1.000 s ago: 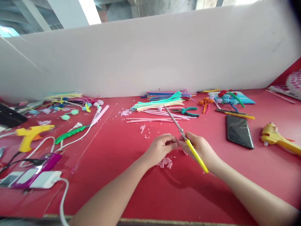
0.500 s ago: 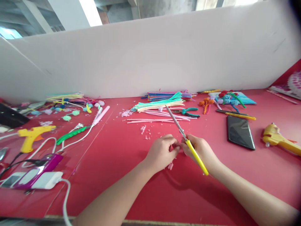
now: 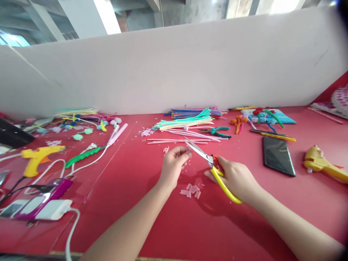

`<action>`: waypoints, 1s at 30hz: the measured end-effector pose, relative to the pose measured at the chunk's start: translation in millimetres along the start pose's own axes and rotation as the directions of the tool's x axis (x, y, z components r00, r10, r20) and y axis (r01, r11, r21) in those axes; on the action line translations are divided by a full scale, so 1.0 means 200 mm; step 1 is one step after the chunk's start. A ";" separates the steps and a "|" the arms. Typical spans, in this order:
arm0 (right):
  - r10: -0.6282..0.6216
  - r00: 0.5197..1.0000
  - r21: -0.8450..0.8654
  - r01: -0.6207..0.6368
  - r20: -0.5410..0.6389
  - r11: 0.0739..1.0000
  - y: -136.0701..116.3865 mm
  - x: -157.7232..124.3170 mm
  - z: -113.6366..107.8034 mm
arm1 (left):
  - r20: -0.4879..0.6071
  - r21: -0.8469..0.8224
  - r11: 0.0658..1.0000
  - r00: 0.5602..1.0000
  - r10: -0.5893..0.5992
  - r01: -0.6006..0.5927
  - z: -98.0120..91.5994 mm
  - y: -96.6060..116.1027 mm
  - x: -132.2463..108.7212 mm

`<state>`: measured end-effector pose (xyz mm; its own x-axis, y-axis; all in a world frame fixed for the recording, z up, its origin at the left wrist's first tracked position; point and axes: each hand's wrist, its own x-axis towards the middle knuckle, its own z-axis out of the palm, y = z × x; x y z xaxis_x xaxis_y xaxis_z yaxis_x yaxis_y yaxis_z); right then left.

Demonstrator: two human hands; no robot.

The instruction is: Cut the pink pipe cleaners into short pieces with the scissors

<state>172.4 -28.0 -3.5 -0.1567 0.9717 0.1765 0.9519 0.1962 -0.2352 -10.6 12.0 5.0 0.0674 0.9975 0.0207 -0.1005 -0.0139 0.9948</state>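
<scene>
My right hand (image 3: 239,179) is closed around the handles of a pair of scissors (image 3: 199,150) with yellow and orange-red grips. Their blades are slightly apart and point up and to the left, towards my left hand (image 3: 174,165). The left thumb and fingertips are pinched together near the blade tips; whatever lies between them is too small to make out. Below both hands, a little heap of short pink cut pieces (image 3: 190,190) lies on the red table (image 3: 174,232). Several pink pipe cleaners (image 3: 176,140) lie behind the hands.
Bundled pipe cleaners (image 3: 187,121) and teal pliers (image 3: 217,130) lie at the back. To the right are a phone (image 3: 278,156) and a yellow glue gun (image 3: 323,163). Another glue gun (image 3: 35,159), a green-handled cutter (image 3: 81,156) and a purple power strip (image 3: 46,199) with cables occupy the left.
My hands have moved apart, the left one going left and slightly up. The scissors have swung to point further left, their blades now parted. The pink pieces below have come into full view.
</scene>
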 end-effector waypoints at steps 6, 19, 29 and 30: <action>-0.057 0.998 -0.083 0.056 -0.013 0.995 0.00 0.00 0.03 | -0.058 -0.134 0.990 0.998 0.029 -0.037 0.00 0.02 0.00; -0.059 0.998 -0.126 0.058 -0.010 0.990 -0.02 -0.01 0.04 | -0.124 -0.168 0.981 0.989 0.075 -0.095 0.00 0.01 -0.01; -0.055 0.998 -0.185 0.050 -0.021 0.981 -0.04 -0.01 0.05 | -0.159 -0.153 0.986 0.986 0.048 -0.073 0.00 0.02 -0.02; -0.057 0.998 -0.188 0.052 -0.024 0.981 -0.04 -0.01 0.05 | -0.162 -0.154 0.986 0.986 0.042 -0.068 0.00 0.02 -0.02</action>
<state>163.1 -30.4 -11.8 -0.2045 0.9555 0.2127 0.9751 0.2179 -0.0415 -11.7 8.8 8.8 -0.0989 0.9940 0.0466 -0.2561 -0.0706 0.9641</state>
